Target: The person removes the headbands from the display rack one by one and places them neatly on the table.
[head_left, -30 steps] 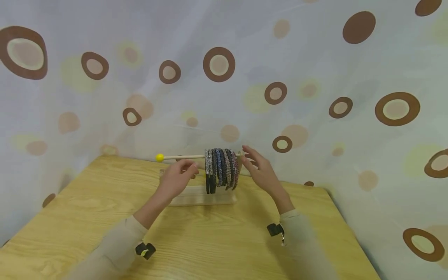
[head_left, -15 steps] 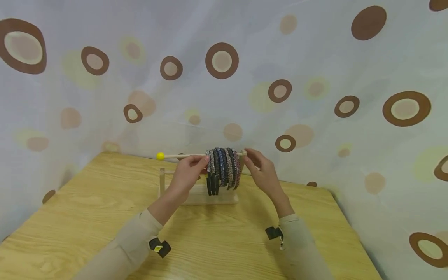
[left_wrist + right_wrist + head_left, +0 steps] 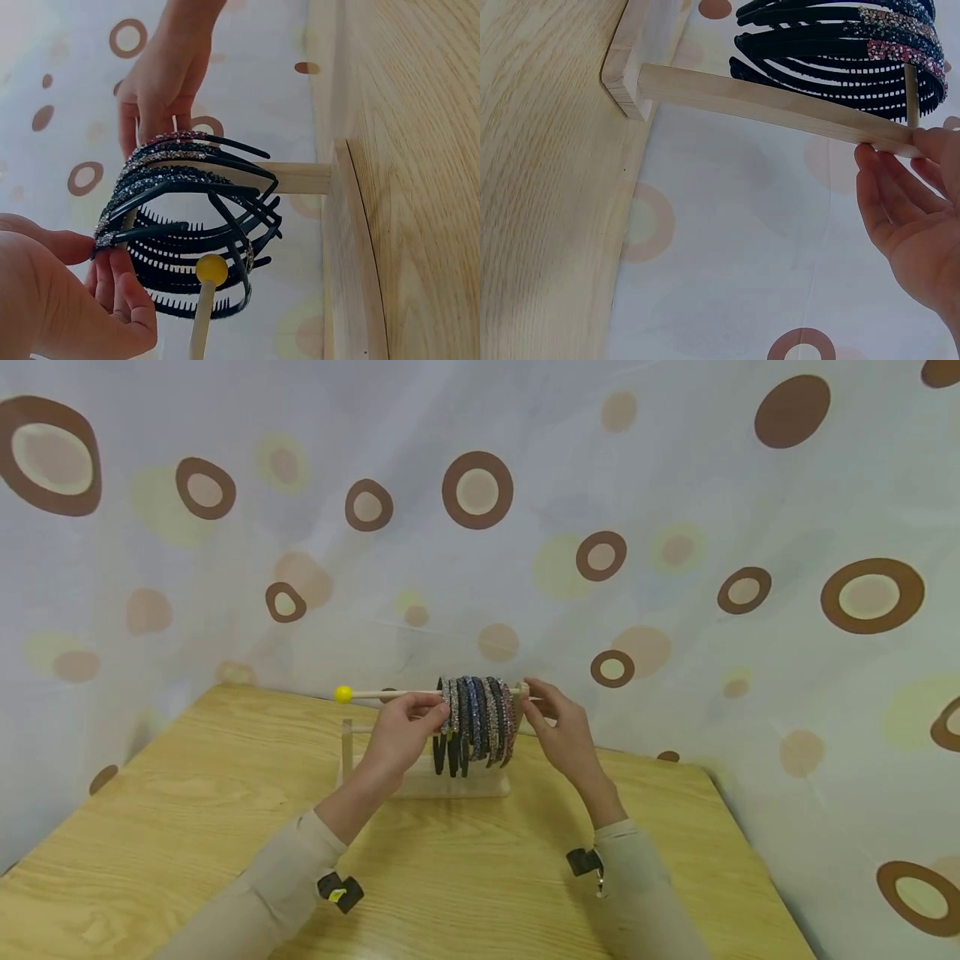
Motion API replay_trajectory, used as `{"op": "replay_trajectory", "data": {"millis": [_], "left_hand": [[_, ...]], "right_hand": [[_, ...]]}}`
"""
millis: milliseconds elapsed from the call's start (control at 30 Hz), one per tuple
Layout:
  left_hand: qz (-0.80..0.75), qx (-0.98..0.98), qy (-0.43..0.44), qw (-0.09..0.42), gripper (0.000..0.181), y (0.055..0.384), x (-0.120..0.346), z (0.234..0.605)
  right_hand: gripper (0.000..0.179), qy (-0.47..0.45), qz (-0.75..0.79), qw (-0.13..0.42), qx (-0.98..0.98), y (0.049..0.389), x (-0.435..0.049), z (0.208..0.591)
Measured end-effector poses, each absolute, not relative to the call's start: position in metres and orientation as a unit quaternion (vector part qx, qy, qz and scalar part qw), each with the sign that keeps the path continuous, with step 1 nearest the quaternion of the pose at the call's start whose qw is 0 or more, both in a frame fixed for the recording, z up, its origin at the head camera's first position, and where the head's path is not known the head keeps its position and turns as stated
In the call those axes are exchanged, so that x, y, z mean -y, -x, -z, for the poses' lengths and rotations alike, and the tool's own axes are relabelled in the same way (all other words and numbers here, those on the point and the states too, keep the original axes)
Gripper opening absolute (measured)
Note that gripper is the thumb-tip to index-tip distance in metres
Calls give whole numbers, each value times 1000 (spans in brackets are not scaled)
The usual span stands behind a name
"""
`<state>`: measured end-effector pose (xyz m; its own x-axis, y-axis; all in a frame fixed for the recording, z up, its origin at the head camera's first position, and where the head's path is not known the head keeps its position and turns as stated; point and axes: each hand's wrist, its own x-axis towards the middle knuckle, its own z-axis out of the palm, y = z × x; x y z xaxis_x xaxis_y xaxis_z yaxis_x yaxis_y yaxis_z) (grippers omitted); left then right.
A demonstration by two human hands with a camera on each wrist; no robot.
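Note:
Several glittery headbands hang side by side on the upper rod of a wooden rack, black, silver, blue and pink. My left hand is at the left end of the row, where its thumb and fingers pinch the outermost headband by its sparkly part. That headband sits slightly askew from the others. At the rod's right end, my right hand holds the top of the rack's upright post between thumb and fingertips. In the left wrist view the headbands' toothed inner sides show.
A yellow ball caps the upper rod's free left end. Below it, a shorter post rises from the rack's base, which stands on the wooden table. Close behind hangs a patterned sheet with brown circles.
My left hand has moved right onto the row and taken hold of the outermost headband, whose ends now stand apart from the rest. My right fingers have come onto the post's top.

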<state>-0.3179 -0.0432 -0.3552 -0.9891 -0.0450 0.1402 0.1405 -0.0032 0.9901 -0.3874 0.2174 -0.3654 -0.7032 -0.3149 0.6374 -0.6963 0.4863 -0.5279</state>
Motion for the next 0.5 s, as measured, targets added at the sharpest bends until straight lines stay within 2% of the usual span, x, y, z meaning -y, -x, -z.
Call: {"op": "replay_trajectory", "data": {"millis": [233, 500], "left_hand": [[658, 739, 65, 124, 24, 318, 46, 357], [581, 779, 99, 215, 17, 317, 51, 358]], "right_hand": [[39, -299, -398, 244, 832, 388, -218, 368], [40, -304, -402, 241, 830, 388, -215, 368]]}}
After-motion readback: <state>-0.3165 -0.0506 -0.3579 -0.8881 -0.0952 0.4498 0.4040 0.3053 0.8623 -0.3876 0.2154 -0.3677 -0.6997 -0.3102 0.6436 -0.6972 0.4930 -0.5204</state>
